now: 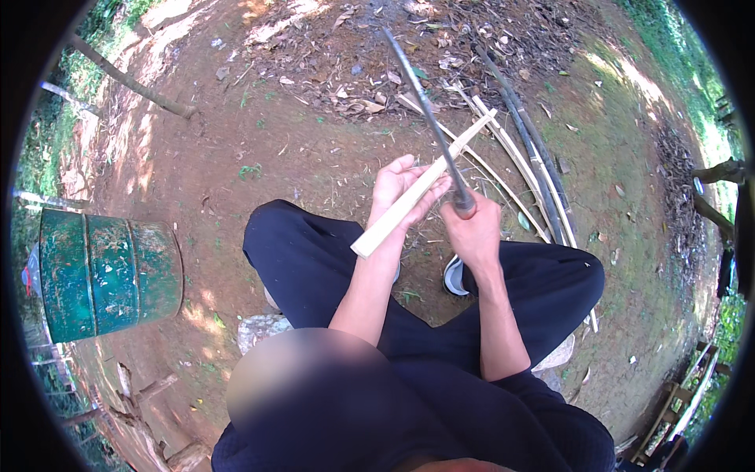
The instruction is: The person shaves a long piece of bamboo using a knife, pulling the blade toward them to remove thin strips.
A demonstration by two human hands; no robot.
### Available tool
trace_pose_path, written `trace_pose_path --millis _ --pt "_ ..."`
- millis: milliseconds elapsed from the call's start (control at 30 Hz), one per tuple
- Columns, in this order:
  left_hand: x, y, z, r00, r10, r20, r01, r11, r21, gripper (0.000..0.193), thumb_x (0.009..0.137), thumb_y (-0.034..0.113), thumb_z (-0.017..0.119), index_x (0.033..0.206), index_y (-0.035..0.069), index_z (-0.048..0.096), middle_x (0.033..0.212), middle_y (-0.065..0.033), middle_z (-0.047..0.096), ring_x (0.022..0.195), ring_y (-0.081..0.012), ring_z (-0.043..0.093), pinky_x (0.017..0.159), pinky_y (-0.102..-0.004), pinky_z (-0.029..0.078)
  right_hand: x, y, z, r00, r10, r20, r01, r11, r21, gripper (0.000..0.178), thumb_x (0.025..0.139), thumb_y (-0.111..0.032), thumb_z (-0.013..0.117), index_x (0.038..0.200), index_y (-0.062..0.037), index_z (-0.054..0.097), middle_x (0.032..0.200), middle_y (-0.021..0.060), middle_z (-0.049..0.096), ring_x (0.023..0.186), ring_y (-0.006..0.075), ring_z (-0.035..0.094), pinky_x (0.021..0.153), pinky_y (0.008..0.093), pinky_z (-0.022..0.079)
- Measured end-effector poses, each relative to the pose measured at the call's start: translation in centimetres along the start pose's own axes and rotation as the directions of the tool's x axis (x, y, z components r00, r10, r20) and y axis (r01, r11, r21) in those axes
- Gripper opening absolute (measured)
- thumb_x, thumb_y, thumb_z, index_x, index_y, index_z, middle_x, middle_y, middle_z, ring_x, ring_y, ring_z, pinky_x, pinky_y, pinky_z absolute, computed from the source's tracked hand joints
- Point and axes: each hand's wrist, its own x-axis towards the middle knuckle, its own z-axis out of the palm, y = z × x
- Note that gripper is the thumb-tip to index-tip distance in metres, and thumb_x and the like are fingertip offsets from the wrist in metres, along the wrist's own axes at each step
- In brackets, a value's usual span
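A pale wooden strip point(399, 212) is supported between the knees across the upturned, loosely opened left hand point(388, 187); a long knife point(425, 102), crossed over it, is gripped by the right hand point(475, 231)

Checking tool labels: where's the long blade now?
Head view, just right of upper centre: the long blade, held in the right hand, crosses the pale wood strip.

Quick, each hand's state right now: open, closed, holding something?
Left hand: loosely open, palm up, a pale wooden strip lying across it.
Right hand: closed, holding a long-bladed knife.
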Motion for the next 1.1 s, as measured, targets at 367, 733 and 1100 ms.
trace_pose_path --millis 367,733,1100 --pt "-2.8 -1.9 0.6 0.949 -0.274 0.155 0.226 0.935 0.273 0.052 0.095 0.022 0.041 0.135 -0.012 0.037 0.127 -0.0298 0.055 0.076 -0.0237 0.065 0.057 -0.0326 0.059 3.1 4.3 -6.8 0.998 0.027 -0.053 -0.046 0.919 -0.391 0.02 0.076 -0.015 0.061 0.073 0.0046 0.059 0.059 0.0237 0.056 0.058 0.0392 0.06 0.061 0.0433 0.048" --pt "-8.3 -3.1 -1.0 0.976 -0.216 0.021 0.186 0.882 0.432 0.052 0.082 0.003 0.047 0.133 -0.006 0.039 0.094 -0.0149 0.055 0.04 -0.0116 0.047 0.032 -0.0257 0.041 0.5 7.9 -4.1 0.983 -0.013 0.183 0.082 0.923 -0.375 0.019 0.077 -0.014 0.062 0.076 0.0044 0.059 0.064 0.0264 0.058 0.066 0.0453 0.061 0.064 0.0455 0.05" --pt "-8.8 -3.6 -0.9 0.982 -0.174 -0.077 0.168 0.604 0.779 0.012 0.085 0.001 0.055 0.094 -0.005 0.057 0.076 -0.0056 0.055 0.046 -0.0099 0.051 0.042 -0.0244 0.043 -1.3 8.3 -1.8 0.912 -0.185 0.365 0.327 0.867 -0.377 0.014 0.072 -0.012 0.065 0.073 -0.0023 0.055 0.064 0.0227 0.059 0.066 0.0448 0.06 0.06 0.0502 0.049"
